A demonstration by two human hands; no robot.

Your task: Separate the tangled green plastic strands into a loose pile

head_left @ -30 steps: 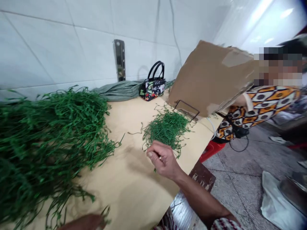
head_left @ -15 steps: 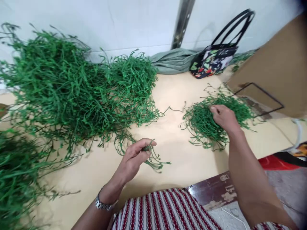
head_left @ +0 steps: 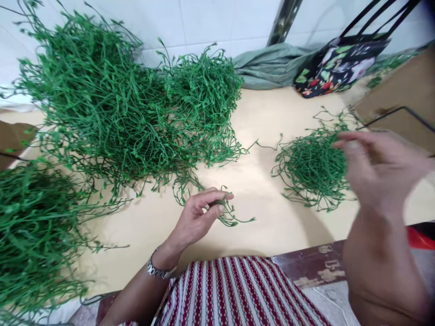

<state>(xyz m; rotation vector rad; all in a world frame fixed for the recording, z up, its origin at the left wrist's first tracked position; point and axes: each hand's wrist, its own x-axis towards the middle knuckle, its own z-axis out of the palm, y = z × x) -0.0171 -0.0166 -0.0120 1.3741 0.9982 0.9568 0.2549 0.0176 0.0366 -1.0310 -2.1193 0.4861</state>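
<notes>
My left hand (head_left: 200, 215) is closed over the near part of the table, pinching a small bunch of green chive stems (head_left: 229, 219) between thumb and fingers. The thin stems bend down and end in small buds. My right hand (head_left: 380, 167) is raised at the right edge of the small pile of chive stems (head_left: 312, 165), blurred by motion. Its index finger stretches out with the thumb below, and nothing shows between them. A large heap of chive stems (head_left: 112, 108) fills the back left, and another heap (head_left: 30, 231) lies at the near left.
Against the tiled wall lie a grey-green cloth (head_left: 272, 68) and a flowered black handbag (head_left: 336, 68). A cardboard box (head_left: 404, 93) with a dark strap stands at the right. The pale tabletop (head_left: 261, 181) ends near my striped clothing (head_left: 238, 290).
My right hand has lifted off the small pile and moved right, towards the camera. My left hand still holds its bunch. The view has shifted, so the handbag sits further right.
</notes>
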